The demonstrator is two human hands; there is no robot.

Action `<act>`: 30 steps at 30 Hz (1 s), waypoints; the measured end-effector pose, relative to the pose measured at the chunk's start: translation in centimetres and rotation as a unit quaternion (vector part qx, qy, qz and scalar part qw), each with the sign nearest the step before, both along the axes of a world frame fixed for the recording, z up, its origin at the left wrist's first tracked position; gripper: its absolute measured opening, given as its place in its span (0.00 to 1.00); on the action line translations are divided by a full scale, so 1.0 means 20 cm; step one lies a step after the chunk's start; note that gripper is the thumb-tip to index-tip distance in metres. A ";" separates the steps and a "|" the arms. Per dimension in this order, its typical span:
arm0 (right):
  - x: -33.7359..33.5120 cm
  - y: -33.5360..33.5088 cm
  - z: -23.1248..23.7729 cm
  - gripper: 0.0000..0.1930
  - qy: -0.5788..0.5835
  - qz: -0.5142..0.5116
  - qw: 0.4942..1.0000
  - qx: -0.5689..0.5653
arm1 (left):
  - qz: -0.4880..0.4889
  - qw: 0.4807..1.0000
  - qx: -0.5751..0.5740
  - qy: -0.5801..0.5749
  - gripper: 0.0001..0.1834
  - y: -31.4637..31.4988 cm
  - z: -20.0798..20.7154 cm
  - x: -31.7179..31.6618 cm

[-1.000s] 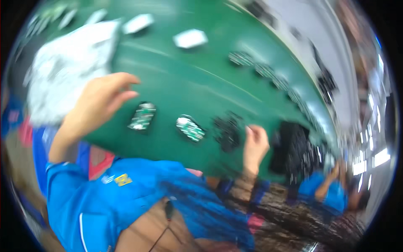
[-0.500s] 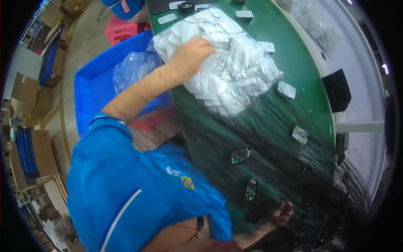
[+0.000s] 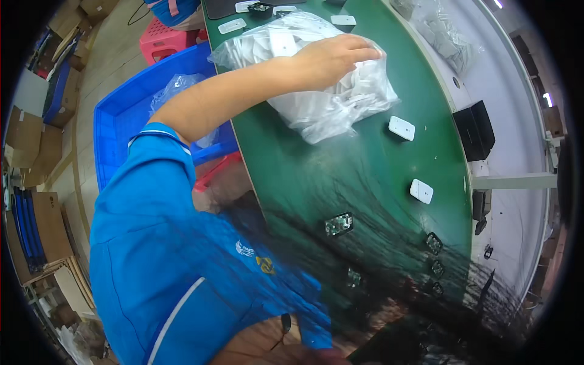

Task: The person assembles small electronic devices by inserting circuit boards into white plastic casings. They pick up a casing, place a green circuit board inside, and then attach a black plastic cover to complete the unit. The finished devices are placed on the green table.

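Observation:
My left hand (image 3: 337,59) reaches across a clear plastic bag (image 3: 322,125) full of white plastic covers, at the far part of the green table (image 3: 286,164). Its fingers are bent over the bag's right side and grip the film. My right hand (image 3: 386,311) is low in the view, behind blurred dark strands of hair, and its fingers cannot be made out. Near it lie a small black casing with a circuit board (image 3: 339,225) and another board (image 3: 354,277). Two small white-topped casings, one (image 3: 401,128) beyond the other (image 3: 421,191), sit right of the bag.
Several small dark circuit boards (image 3: 434,243) line the table's right side. A blue bin (image 3: 112,131) holding clear plastic film stands left of the table, near a pink stool (image 3: 159,41). A black box (image 3: 473,131) stands beyond the right edge. More white-topped pieces (image 3: 232,26) lie at the far end.
My left hand has moved right across the bag, whose near edge has drawn back and bunched up. My right hand has shifted slightly left, and hair now covers more of it.

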State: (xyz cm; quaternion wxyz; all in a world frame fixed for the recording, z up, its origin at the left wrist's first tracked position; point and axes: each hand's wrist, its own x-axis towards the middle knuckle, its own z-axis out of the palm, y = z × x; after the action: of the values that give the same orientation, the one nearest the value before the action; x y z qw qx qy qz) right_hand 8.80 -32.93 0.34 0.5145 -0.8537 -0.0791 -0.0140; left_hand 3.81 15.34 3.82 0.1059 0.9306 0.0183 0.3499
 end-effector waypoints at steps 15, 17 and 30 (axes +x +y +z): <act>0.03 0.88 0.27 0.18 -0.355 0.351 0.860 -0.106 | -0.064 0.986 0.081 0.129 0.11 -0.33 -0.20 -0.45; 0.06 1.19 0.26 0.22 -0.423 0.455 0.782 -0.051 | -0.075 0.984 0.130 0.093 0.08 -0.33 -0.19 -0.44; 0.35 1.63 -0.07 0.12 -0.357 0.522 0.775 0.000 | -0.084 0.980 -0.029 0.181 0.13 -0.19 -0.03 -0.80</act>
State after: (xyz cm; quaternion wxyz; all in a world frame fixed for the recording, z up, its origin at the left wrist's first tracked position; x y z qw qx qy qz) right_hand 15.78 -0.34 -1.10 0.3779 -0.6149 -0.6905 -0.0474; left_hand -12.28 11.44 3.26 0.1567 0.9732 -0.0311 0.1652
